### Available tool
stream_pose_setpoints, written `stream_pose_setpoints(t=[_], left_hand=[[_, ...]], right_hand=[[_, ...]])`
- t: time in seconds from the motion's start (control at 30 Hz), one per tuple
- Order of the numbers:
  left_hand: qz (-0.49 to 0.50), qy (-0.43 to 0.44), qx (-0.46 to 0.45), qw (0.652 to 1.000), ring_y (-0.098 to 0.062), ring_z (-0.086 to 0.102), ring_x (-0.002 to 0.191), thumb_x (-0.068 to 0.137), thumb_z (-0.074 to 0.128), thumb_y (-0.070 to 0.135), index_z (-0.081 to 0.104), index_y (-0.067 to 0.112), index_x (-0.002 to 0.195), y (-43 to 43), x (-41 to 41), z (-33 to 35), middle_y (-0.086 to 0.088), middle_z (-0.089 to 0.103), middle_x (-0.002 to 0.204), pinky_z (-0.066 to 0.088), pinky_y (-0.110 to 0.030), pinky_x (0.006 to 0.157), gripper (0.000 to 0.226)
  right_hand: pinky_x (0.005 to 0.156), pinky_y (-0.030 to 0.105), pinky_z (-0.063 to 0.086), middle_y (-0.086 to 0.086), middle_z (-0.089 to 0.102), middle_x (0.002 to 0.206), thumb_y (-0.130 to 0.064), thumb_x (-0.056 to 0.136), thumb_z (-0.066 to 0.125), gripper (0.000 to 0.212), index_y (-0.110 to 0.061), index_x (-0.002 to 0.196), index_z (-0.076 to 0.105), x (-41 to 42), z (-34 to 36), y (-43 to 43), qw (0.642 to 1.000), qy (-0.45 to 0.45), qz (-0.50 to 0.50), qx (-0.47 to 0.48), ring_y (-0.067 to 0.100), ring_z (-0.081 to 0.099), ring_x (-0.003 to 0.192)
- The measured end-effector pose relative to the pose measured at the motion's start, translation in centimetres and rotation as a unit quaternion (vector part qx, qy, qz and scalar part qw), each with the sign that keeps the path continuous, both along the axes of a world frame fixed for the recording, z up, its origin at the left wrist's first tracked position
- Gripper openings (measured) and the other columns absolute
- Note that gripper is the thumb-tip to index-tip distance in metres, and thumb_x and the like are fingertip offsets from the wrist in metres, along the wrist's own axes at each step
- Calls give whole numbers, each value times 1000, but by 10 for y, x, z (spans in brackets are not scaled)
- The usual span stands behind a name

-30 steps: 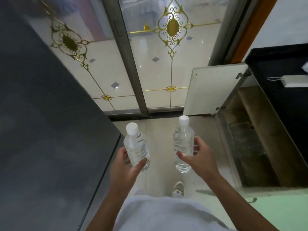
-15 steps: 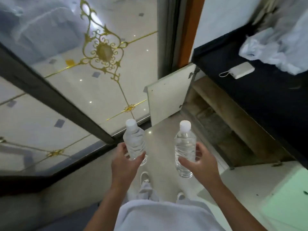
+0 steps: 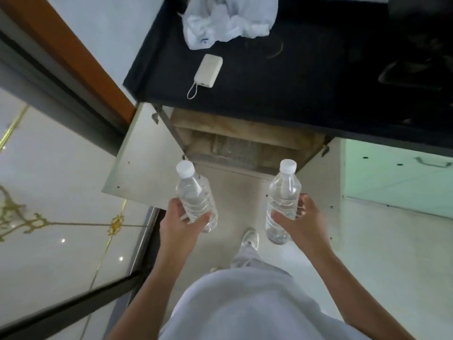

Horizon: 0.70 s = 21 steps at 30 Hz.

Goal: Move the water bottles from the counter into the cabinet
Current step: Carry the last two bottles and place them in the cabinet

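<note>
My left hand (image 3: 180, 225) grips a clear water bottle with a white cap (image 3: 195, 195), held upright and tilted slightly left. My right hand (image 3: 300, 223) holds a second clear bottle with a white cap (image 3: 283, 200), also upright. Both bottles hang above the floor just in front of the open cabinet (image 3: 235, 146) under the black counter (image 3: 282, 94). The cabinet's interior shows a wooden shelf and a wire rack. Its left door (image 3: 142, 163) stands swung open.
On the black counter lie a white power bank (image 3: 208, 71) with a loop cord and a crumpled white plastic bag (image 3: 228, 18). A pale green cabinet door (image 3: 397, 175) is at the right. A glass sliding door (image 3: 61, 192) fills the left. My shoe (image 3: 250, 239) is on the floor below.
The view has swung right, so the open cabinet now lies straight ahead instead of at the right. Both hands still hold their bottles, now spread a bit wider apart.
</note>
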<state>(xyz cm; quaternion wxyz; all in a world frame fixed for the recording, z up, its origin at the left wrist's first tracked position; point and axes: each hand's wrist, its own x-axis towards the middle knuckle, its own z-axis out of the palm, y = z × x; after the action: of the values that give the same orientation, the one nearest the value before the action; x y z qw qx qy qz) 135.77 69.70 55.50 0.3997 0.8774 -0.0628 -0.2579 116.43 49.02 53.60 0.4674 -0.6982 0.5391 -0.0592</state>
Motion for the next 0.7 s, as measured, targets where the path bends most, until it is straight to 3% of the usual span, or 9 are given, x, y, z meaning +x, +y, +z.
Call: stream_pose_setpoints(t=[0.23, 0.43, 0.57, 0.7], left_hand=[[-46, -2, 29, 999, -3, 69, 94, 71, 89, 37, 54, 33, 110, -19, 44, -13, 19, 70, 101, 59, -35, 83, 53], [-95, 27, 25, 995, 5, 68, 90, 71, 90, 33, 55, 29, 114, -40, 96, -43, 19, 70, 102, 61, -33, 83, 56], [-119, 88, 3, 989, -2, 72, 97, 66, 90, 35, 56, 31, 115, -56, 131, -91, 15, 72, 108, 60, -40, 87, 60], [-127, 118, -26, 985, -1, 71, 95, 71, 90, 15, 58, 31, 108, -76, 157, -150, 18, 73, 100, 60, -30, 83, 52]], right_hand=[[68, 18, 45, -27, 62, 88, -47, 68, 87, 53, -38, 107, 53, 81, -8, -23, 999, -9, 30, 24, -8, 60, 82], [71, 22, 52, -26, 66, 87, -44, 69, 87, 52, -34, 110, 57, 127, -31, -27, 999, 0, -2, 39, -9, 63, 82], [68, 19, 50, -26, 67, 87, -48, 67, 86, 49, -37, 106, 57, 150, -68, -22, 998, 22, -43, 37, -10, 63, 81], [75, 30, 57, -20, 71, 96, -55, 64, 83, 57, -35, 112, 59, 175, -124, -18, 996, 37, -77, 38, 3, 68, 86]])
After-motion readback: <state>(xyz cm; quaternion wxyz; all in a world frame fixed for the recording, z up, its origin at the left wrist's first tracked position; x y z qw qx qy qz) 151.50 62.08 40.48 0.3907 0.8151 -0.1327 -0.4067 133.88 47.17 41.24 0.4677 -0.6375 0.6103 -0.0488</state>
